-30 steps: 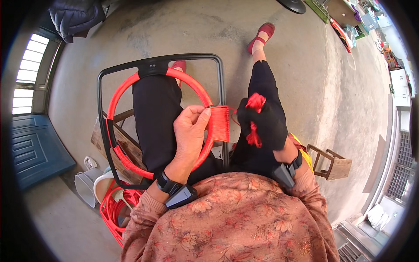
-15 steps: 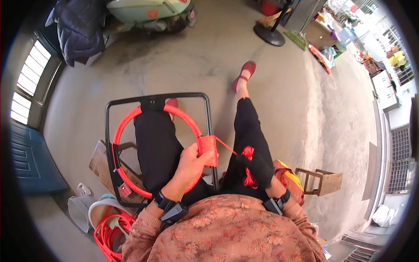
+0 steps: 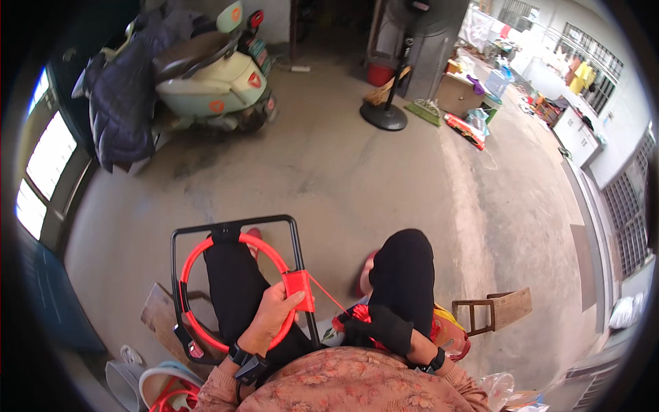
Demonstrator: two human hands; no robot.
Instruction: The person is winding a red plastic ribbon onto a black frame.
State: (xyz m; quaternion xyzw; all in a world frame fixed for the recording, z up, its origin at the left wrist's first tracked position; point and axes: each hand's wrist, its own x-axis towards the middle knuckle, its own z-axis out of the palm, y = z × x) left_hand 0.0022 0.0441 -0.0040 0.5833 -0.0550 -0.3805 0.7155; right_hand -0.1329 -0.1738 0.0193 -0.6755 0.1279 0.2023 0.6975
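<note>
My bare left hand [image 3: 273, 316] is closed around the right side of a red ring [image 3: 268, 251], which sits inside a black rectangular frame [image 3: 300, 255]. Its thumb presses on a band of red cord wrapping [image 3: 297, 281] that joins ring and frame side. From this band a thin red cord [image 3: 328, 294] runs straight down to the right. My right hand [image 3: 392, 331], in a black glove, is closed on a bundle of red cord [image 3: 361, 314] near my lap. The glove partly hides the bundle. The frame leans over my left leg.
Wooden stools [image 3: 511, 309] stand at both sides. Pale buckets [image 3: 125, 384] and a basin with red strips are at lower left. A yellow-red bag [image 3: 449, 333] lies by my right leg. Farther off are a scooter [image 3: 213, 89], a fan base [image 3: 383, 117] and a broom [image 3: 424, 111].
The view has tilted up, showing more of the scooter and fan. My outstretched right leg has drawn in and its knee is bent. Both hands keep their holds, with the cord still stretched between them.
</note>
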